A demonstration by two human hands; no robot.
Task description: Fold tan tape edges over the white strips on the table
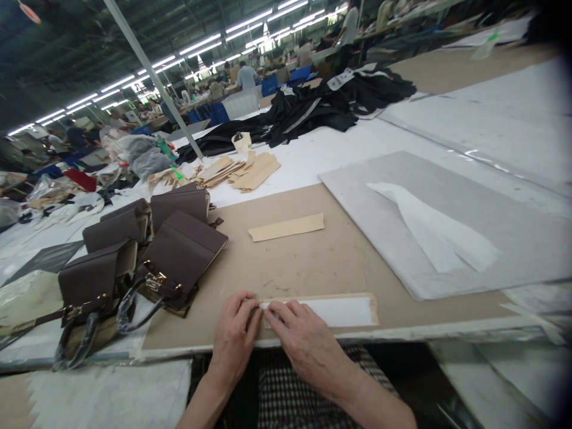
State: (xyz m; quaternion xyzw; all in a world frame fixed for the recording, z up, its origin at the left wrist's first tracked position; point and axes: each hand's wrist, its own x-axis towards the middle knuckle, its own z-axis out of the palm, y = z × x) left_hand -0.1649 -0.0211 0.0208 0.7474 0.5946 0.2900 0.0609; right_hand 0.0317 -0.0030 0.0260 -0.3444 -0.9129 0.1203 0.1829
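Note:
Near the table's front edge lies a tan strip (374, 313) with a narrower white strip (346, 311) on top, leaving a tan border around it. My left hand (233, 333) is closed at the left end of these strips, thumb and fingers pinched together. Right beside it, my right hand (301, 330) presses bent fingers and thumb onto the same end, covering the left part. The hands nearly touch, and the exact hold under the fingertips is hidden. Farther back, a single tan strip (286, 227) lies flat on the brown board (308, 268).
Dark brown handbags (183, 250) with wrapped handles are grouped at the left. Behind the board lie tan pieces (257, 173) and a heap of black material (308, 110). To the right, white pieces (429, 229) rest on a grey sheet (384, 179). Several people work far back.

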